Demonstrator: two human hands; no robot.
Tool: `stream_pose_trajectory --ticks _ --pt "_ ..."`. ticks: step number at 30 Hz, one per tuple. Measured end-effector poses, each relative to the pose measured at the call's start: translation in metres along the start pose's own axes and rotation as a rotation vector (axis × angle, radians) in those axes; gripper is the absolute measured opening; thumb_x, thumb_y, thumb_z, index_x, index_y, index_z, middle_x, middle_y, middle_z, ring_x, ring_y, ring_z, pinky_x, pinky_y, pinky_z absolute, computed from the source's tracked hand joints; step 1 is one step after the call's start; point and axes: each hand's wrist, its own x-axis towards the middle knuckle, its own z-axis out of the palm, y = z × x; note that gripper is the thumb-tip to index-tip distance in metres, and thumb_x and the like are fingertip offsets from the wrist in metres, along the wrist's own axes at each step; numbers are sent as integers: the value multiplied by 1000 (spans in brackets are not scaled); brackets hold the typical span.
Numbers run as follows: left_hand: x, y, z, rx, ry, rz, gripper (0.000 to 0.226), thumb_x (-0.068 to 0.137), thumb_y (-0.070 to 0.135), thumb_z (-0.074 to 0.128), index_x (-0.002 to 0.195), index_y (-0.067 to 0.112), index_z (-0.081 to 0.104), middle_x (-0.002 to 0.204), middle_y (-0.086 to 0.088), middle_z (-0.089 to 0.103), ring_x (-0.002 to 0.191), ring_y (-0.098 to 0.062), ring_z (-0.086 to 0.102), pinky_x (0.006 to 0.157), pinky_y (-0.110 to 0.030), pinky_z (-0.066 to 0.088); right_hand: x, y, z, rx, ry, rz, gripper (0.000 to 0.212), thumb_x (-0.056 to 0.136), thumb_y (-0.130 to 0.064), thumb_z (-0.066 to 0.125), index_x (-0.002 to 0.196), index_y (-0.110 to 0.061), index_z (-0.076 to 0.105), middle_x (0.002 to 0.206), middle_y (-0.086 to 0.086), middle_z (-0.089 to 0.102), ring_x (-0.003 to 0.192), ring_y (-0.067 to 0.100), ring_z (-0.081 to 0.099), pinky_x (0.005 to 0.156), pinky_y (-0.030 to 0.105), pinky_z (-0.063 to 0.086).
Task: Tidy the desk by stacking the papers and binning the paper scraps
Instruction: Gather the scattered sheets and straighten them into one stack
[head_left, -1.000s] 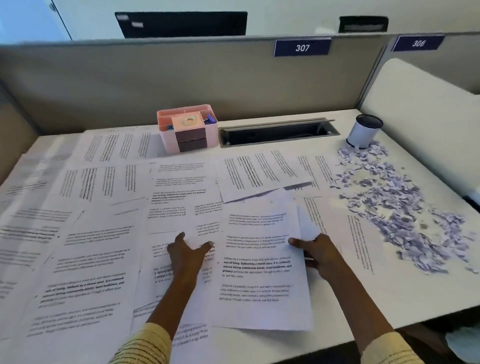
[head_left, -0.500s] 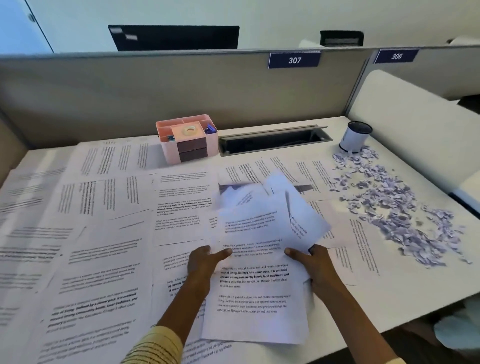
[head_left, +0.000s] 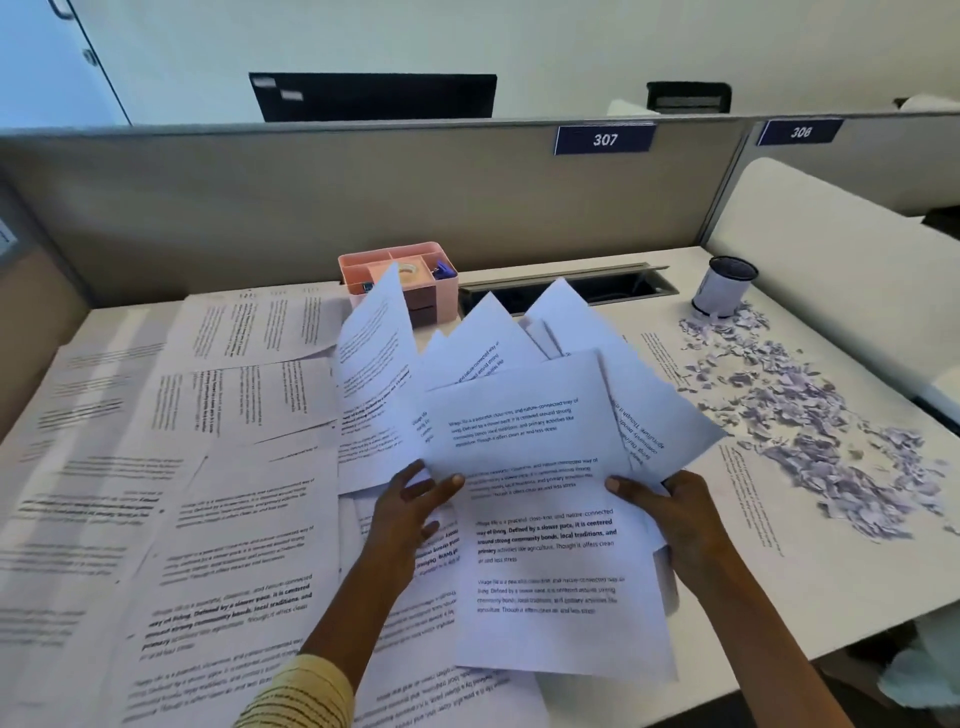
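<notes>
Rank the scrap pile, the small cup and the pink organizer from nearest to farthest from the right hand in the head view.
From the right hand:
1. scrap pile, just right of it on the desk.
2. small cup, back right, at the pile's far end.
3. pink organizer, back left by the partition, partly behind raised sheets.

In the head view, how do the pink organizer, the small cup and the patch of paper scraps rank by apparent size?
1. Patch of paper scraps, clearly the largest.
2. Pink organizer, though a lifted sheet partly hides it.
3. Small cup, the smallest.
</notes>
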Motion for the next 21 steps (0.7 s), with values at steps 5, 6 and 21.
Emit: stream_pose_trajectory --ticks 5,6,21 --pt "-2 6 3 -74 -55 -31 59 69 14 79 121 23 53 109 -6 68 100 -20 64 87 -36 49 0 -15 -13 -40 27 -44 76 27 -50 91 89 -10 73 86 5 75 77 26 72 61 27 58" --pt "-3 6 5 -94 -67 -33 54 74 10 77 121 21 53 105 -7 69 96 -20 65 84 -34 50 0 -18 -16 -46 36 -49 83 20 -55 90 88 -11 73 87 5 75 76 25 72 62 29 58" --pt "-3 34 31 -129 -96 203 46 73 -2 74 113 18 61 106 -7 71 100 -27 67 79 -39 58 16 -44 -21 -27 22 -89 67 34 -56 89 88 -18 76 97 5 74 90 27 70 84 45 55"
